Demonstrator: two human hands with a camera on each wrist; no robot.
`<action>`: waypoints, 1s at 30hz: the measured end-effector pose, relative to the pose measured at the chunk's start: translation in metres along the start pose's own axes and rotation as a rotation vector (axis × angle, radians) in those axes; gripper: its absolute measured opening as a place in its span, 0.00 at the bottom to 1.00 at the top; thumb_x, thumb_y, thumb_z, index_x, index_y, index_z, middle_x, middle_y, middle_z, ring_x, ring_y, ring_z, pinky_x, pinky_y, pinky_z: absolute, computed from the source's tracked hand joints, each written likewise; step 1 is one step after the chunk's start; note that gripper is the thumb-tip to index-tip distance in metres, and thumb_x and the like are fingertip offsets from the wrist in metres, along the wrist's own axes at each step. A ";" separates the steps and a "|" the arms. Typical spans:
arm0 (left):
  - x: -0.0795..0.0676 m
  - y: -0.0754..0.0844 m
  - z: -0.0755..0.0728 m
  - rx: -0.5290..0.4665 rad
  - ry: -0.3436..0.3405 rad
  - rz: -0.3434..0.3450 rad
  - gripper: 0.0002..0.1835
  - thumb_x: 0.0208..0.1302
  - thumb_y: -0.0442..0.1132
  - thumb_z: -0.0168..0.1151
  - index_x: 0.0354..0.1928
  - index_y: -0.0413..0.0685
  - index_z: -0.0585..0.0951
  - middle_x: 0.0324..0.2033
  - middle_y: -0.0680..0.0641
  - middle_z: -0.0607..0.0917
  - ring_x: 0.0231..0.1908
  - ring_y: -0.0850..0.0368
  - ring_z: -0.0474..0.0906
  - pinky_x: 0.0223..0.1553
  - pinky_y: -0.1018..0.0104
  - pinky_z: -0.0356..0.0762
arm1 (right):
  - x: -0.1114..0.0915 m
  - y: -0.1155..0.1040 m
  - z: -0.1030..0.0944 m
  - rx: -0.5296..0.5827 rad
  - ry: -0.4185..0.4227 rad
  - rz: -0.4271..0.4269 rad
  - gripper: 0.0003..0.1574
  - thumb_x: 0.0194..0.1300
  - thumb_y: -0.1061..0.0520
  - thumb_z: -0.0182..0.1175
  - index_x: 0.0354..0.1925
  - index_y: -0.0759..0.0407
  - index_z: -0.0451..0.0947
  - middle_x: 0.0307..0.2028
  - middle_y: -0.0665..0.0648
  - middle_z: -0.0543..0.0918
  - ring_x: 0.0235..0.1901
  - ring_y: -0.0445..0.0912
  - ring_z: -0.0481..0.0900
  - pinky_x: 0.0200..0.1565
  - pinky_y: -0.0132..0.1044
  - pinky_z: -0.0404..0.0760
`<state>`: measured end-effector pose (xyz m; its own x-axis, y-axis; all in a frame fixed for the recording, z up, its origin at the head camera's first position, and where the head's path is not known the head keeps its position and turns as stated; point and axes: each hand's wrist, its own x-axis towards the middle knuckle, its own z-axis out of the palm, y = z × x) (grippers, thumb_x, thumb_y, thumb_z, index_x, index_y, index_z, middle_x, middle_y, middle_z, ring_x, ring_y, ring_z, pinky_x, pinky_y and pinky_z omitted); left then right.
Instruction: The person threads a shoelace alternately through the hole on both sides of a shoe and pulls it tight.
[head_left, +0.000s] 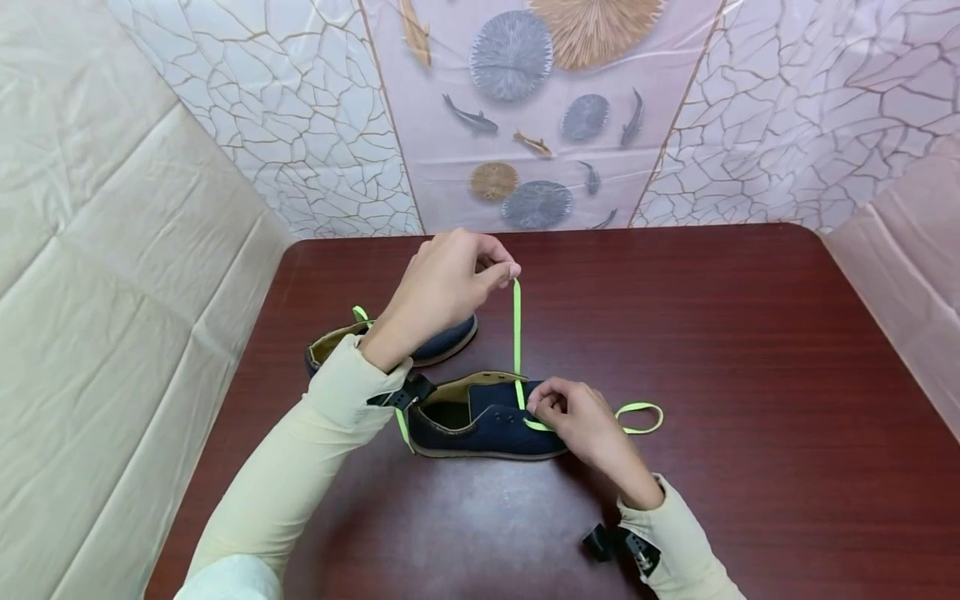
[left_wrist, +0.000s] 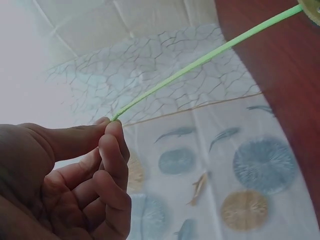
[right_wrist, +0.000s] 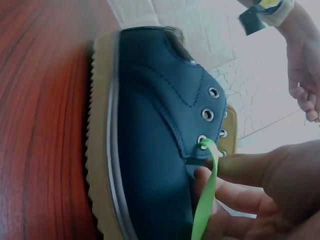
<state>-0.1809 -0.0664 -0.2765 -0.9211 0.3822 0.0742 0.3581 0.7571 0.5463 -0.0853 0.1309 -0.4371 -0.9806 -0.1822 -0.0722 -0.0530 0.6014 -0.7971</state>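
A navy shoe (head_left: 487,433) with a tan sole lies on the table, toe to the right. Its neon green shoelace (head_left: 517,333) rises almost straight from the eyelets. My left hand (head_left: 453,279) pinches the end of it between thumb and forefinger, high above the shoe. In the left wrist view, the lace (left_wrist: 210,56) runs taut from those fingertips. My right hand (head_left: 581,417) is low at the front of the lace opening, thumb and forefinger drawn in on the lace. In the right wrist view, a lace strand (right_wrist: 206,200) leaves an eyelet and crosses the fingers; two eyelets beside it hold no lace.
A second navy shoe (head_left: 448,342) lies behind, partly hidden by my left arm. A lace loop (head_left: 641,417) rests on the table right of my right hand. The brown table (head_left: 750,333) meets a patterned cloth (head_left: 525,150) at its back edge.
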 end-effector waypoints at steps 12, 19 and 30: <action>0.022 0.012 -0.043 -0.112 0.152 0.059 0.10 0.78 0.46 0.64 0.44 0.53 0.91 0.32 0.53 0.86 0.26 0.58 0.72 0.32 0.65 0.67 | 0.004 0.003 -0.001 -0.080 -0.094 -0.106 0.07 0.75 0.58 0.63 0.42 0.52 0.88 0.35 0.47 0.87 0.36 0.42 0.77 0.44 0.40 0.75; 0.019 0.011 -0.039 -0.164 0.154 0.124 0.08 0.76 0.44 0.66 0.43 0.52 0.91 0.31 0.54 0.87 0.28 0.58 0.75 0.32 0.66 0.69 | 0.006 0.003 -0.009 0.046 -0.033 -0.099 0.07 0.77 0.59 0.62 0.43 0.57 0.87 0.38 0.51 0.88 0.39 0.43 0.79 0.46 0.38 0.77; -0.003 -0.003 0.005 -0.153 0.163 0.286 0.06 0.74 0.43 0.69 0.40 0.53 0.92 0.32 0.59 0.90 0.30 0.66 0.80 0.36 0.65 0.76 | 0.009 -0.011 -0.017 0.423 0.002 -0.088 0.22 0.85 0.57 0.49 0.43 0.72 0.83 0.31 0.62 0.78 0.24 0.43 0.70 0.29 0.31 0.71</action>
<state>-0.1782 -0.0676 -0.2829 -0.8034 0.4683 0.3676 0.5894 0.5387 0.6019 -0.0971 0.1364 -0.4187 -0.9761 -0.2173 0.0079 -0.0549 0.2113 -0.9759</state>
